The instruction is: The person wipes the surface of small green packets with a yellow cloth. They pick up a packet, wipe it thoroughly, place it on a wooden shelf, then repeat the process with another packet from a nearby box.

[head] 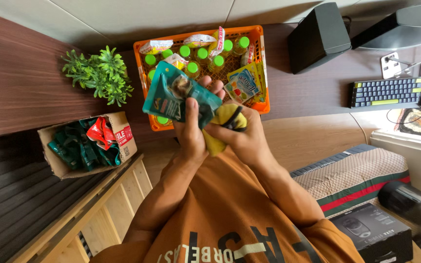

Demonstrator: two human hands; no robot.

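In the head view, the left hand [189,130] held a teal foil pouch [176,95] upright in front of the chest, thumb pressed across the pouch's lower right corner and fingers wrapped behind it, so the grip was pinched shut on the pouch. The pouch was glossy, roughly rectangular and slightly tilted, with a dark printed picture in its middle and a crinkled top edge. The right hand [242,136] sat just beside it, its fingers curled tight around a yellow cloth [222,126] that bunched between both hands and touched the pouch's bottom edge; a dark patch showed on the cloth. Beyond the hands, an orange plastic crate [261,73] stood on the dark worktop [308,90], filled with green-capped bottles [202,52] and snack packets [243,83]. A small green plant [101,73] stood left of the crate, and a cardboard box [123,139] of more teal pouches lay lower left. A keyboard [386,91] and a black speaker [317,36] sat far right.
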